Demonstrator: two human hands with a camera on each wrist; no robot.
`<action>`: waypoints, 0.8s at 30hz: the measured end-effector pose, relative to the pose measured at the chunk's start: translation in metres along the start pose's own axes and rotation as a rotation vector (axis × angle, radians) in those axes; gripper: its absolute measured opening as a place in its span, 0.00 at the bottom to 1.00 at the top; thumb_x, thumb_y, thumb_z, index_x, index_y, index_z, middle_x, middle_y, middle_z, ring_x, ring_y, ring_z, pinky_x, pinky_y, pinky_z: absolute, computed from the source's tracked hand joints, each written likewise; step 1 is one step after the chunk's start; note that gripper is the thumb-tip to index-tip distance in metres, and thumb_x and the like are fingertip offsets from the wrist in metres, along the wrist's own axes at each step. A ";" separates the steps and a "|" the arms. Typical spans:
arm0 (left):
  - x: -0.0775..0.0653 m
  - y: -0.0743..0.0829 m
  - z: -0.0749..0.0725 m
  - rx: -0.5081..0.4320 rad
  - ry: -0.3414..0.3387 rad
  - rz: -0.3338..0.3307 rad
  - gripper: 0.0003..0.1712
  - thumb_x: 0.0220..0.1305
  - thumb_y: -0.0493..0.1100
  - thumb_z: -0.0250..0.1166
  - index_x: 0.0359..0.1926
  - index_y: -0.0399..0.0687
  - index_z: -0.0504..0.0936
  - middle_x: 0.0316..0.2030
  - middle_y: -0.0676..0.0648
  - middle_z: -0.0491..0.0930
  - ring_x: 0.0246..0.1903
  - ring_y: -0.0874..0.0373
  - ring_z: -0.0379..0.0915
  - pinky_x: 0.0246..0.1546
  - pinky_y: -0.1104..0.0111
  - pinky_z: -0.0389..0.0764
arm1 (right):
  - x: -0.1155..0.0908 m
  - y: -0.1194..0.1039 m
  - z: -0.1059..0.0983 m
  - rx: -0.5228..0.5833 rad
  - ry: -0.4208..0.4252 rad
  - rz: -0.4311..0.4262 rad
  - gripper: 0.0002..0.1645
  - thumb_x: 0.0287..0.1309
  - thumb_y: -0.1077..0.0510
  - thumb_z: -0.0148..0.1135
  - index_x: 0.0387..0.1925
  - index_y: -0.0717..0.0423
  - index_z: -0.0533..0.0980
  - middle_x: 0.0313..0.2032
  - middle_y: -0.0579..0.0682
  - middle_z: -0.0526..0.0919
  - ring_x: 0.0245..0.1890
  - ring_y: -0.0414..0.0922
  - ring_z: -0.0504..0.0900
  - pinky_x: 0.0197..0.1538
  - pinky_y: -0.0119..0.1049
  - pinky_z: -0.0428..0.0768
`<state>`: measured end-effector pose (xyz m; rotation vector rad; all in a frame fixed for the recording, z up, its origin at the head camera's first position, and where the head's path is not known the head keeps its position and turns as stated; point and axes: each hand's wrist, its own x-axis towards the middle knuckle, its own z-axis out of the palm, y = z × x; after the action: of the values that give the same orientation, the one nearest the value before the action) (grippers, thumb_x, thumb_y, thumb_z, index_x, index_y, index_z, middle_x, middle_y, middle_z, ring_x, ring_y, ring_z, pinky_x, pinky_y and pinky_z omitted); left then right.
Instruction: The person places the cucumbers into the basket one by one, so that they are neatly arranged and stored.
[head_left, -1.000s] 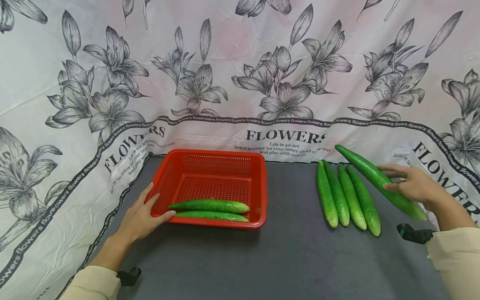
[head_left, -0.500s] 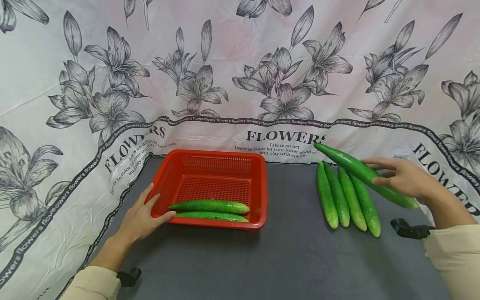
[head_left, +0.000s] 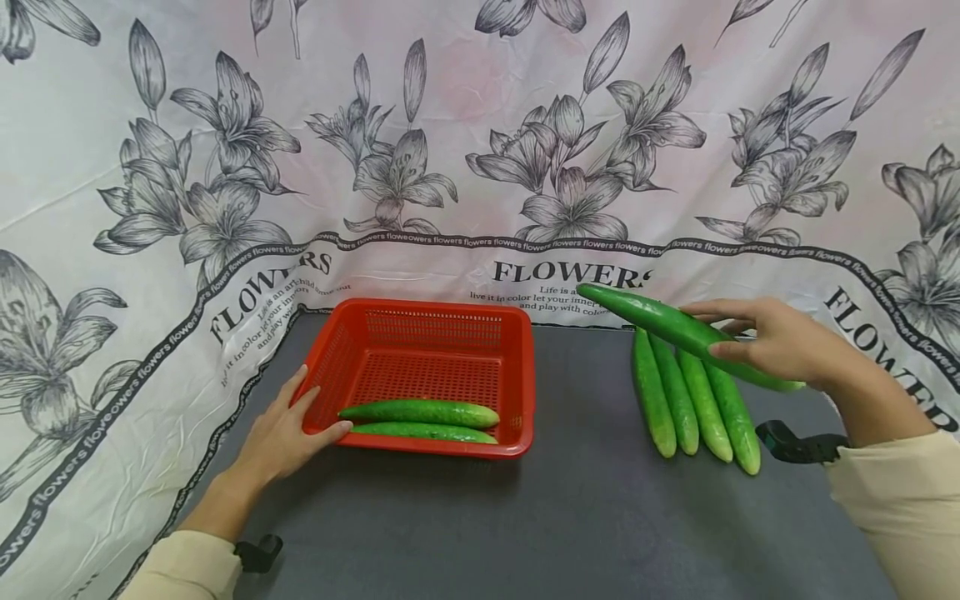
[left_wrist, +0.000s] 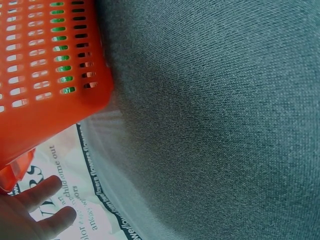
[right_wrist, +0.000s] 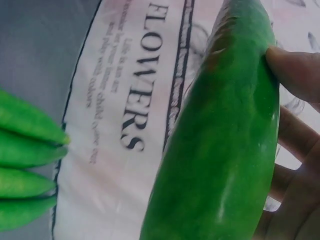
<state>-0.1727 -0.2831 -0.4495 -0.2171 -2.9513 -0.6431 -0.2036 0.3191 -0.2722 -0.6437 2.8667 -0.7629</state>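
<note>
My right hand (head_left: 780, 337) pinches a long green cucumber (head_left: 645, 315) between thumb and fingers. It is held tilted above the table, overlapping the tops of several cucumbers (head_left: 697, 400) lying side by side at the right. In the right wrist view the held cucumber (right_wrist: 220, 135) fills the middle, with the thumb on its near edge. My left hand (head_left: 281, 437) rests at the front left corner of a red plastic basket (head_left: 521, 375), fingers spread along its side and thumb on the front rim. Two cucumbers (head_left: 420, 412) lie inside the basket along its front wall.
A grey cloth (head_left: 585, 517) covers the table. Behind it and along both sides hangs a white curtain (head_left: 465, 183) printed with flowers and lettering. The basket's slotted side wall (left_wrist: 45, 55) stands close in the left wrist view.
My right hand has carried the cucumber leftward and slightly up, from right of the row to over its upper ends, turning it flatter. My left hand and the basket have stayed put.
</note>
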 end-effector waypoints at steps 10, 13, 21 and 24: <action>0.000 -0.001 0.001 -0.005 0.006 0.003 0.52 0.58 0.70 0.59 0.67 0.31 0.66 0.72 0.39 0.47 0.60 0.32 0.58 0.51 0.36 0.64 | 0.017 -0.042 0.003 -0.017 0.000 -0.115 0.35 0.59 0.67 0.64 0.67 0.48 0.69 0.56 0.60 0.76 0.52 0.61 0.76 0.43 0.50 0.77; 0.000 -0.001 0.003 -0.004 0.014 0.011 0.52 0.58 0.70 0.60 0.66 0.31 0.66 0.72 0.39 0.48 0.60 0.31 0.59 0.52 0.37 0.64 | 0.021 -0.054 0.004 -0.026 -0.004 -0.136 0.34 0.59 0.66 0.65 0.66 0.47 0.70 0.53 0.58 0.78 0.52 0.60 0.77 0.41 0.49 0.77; 0.000 -0.002 0.003 -0.005 0.016 0.011 0.52 0.58 0.70 0.60 0.66 0.31 0.66 0.72 0.39 0.48 0.59 0.31 0.60 0.51 0.37 0.65 | 0.035 -0.080 0.011 -0.012 -0.027 -0.165 0.34 0.58 0.67 0.64 0.66 0.45 0.71 0.51 0.55 0.80 0.51 0.55 0.77 0.38 0.45 0.76; 0.000 -0.002 0.002 -0.005 0.013 0.007 0.52 0.58 0.70 0.59 0.67 0.31 0.66 0.72 0.39 0.48 0.59 0.32 0.60 0.51 0.37 0.65 | 0.042 -0.088 0.015 -0.002 -0.039 -0.174 0.33 0.58 0.66 0.64 0.65 0.44 0.72 0.51 0.53 0.80 0.48 0.52 0.77 0.36 0.43 0.75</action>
<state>-0.1733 -0.2843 -0.4518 -0.2233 -2.9350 -0.6485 -0.2057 0.2251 -0.2417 -0.9072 2.8040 -0.7606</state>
